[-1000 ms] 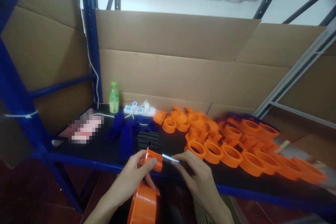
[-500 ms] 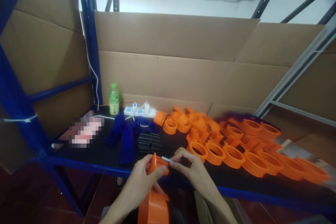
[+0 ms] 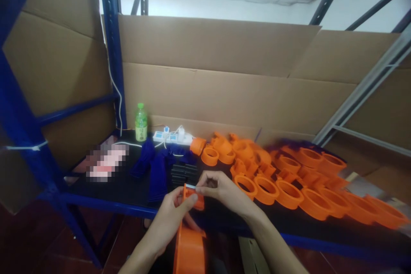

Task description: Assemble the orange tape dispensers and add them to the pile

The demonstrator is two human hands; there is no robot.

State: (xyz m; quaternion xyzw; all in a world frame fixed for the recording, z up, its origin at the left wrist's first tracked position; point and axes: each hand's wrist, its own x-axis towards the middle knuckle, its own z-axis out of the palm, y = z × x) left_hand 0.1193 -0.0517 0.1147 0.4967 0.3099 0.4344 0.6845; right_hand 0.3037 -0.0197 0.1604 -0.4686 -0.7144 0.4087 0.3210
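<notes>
My left hand is closed round the upper end of an orange plastic part, its thumb on the near face. Below the hand, the part's wide curved body hangs down past the table's front edge. Between the fingertips of my right hand is one end of a thin whitish toothed strip. This strip lies along the top edge of the orange part, and I cannot tell whether it is seated there. Several black bars lie on the table just beyond my hands.
Rows of orange ring-shaped parts fill the table's right side. Dark blue strips lie to the left. Farther back stand a green bottle and a white power strip with cables. A blue shelf post rises at the left.
My right hand has moved left with the toothed strip, which stuck out to the right of the orange part before and now lies along its top edge. My left hand keeps its grip.
</notes>
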